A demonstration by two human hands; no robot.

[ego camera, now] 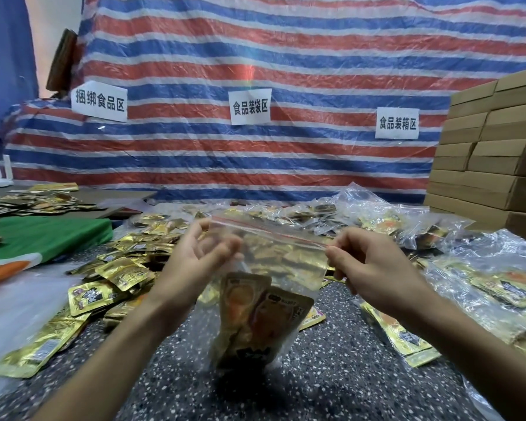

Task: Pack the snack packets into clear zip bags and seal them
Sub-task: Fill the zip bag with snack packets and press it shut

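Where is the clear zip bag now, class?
Head view, centre: the clear zip bag is held between the left hand and right hand, above the speckled surface.

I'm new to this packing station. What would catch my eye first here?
A clear zip bag holding snack packets, held at centre by the left hand and right hand. Behind hangs a red-white-blue striped tarp with paper signs; loose gold packets litter the speckled surface at left.

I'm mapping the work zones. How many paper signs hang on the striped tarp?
3. One sign at the left of the tarp, one in the middle, one at the right near the boxes. The boxes could hide more.
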